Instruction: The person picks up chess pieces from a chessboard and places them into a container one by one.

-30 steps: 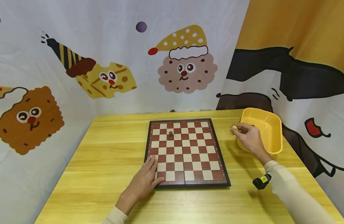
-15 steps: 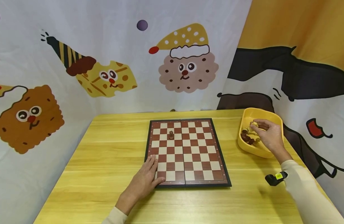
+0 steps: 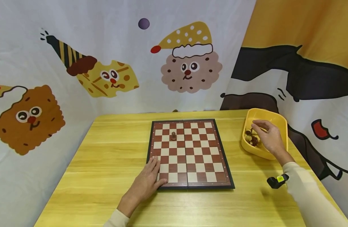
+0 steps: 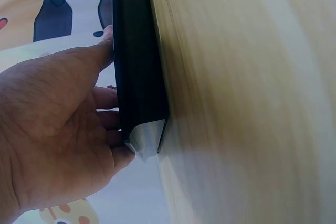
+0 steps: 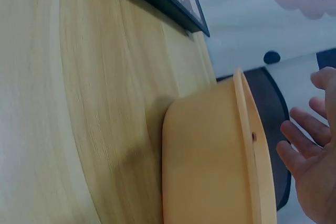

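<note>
A brown-and-cream chessboard point(image 3: 191, 159) with a dark rim lies flat on the table. One small dark brown chess piece point(image 3: 173, 136) stands on it in the far left part. My left hand point(image 3: 145, 179) rests on the board's near left corner with its fingers extended; the left wrist view shows it along the black side point(image 4: 139, 61). Over the yellow bin point(image 3: 284, 135) hovers my right hand point(image 3: 269, 138), fingers loosely bent and nothing visible between them. Beneath and left of it, several brown and cream chess pieces point(image 3: 253, 141) lie inside the bin.
The wooden table point(image 3: 111, 151) extends left of the board and in front of it. A patterned cloth point(image 3: 114, 25) hangs close behind the table and along its sides. The bin stands near the table's far right corner, apart from the board.
My right hand has carried a cream chess piece from beside the bin to over it and let it go inside. My left hand and the piece on the board have stayed put.
</note>
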A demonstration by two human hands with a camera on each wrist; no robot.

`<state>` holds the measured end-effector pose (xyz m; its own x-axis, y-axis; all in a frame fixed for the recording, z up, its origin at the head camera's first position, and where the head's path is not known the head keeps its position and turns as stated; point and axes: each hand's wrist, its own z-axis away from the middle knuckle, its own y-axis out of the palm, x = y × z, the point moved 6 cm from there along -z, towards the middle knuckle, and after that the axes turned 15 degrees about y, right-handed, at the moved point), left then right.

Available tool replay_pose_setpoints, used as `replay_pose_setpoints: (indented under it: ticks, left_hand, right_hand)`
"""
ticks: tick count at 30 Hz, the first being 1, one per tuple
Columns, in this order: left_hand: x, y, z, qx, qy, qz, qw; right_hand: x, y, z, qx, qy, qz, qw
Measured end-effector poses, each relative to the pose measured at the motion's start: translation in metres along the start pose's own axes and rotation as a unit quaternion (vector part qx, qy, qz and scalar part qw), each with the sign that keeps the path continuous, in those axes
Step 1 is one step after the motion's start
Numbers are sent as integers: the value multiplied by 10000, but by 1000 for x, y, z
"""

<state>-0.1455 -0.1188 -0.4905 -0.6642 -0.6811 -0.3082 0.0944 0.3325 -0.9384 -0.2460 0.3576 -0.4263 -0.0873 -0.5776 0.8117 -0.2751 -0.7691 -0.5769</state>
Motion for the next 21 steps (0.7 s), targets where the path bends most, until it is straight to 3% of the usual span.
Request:
replay_pose_setpoints:
  ticks: [7,12,21]
  left_hand:
    - [2,-2,0,-5,-61,55,10000]
    - [1,0,1,31,-44,84,10000]
    - [0,-3,0,59,-69,115,9999]
  right_hand:
    - [27,22,5,309,-413,-460,9976]
    - [43,43,8,478,-606,-324,9965]
    - [78,77,20,1228,-739,-582,9880]
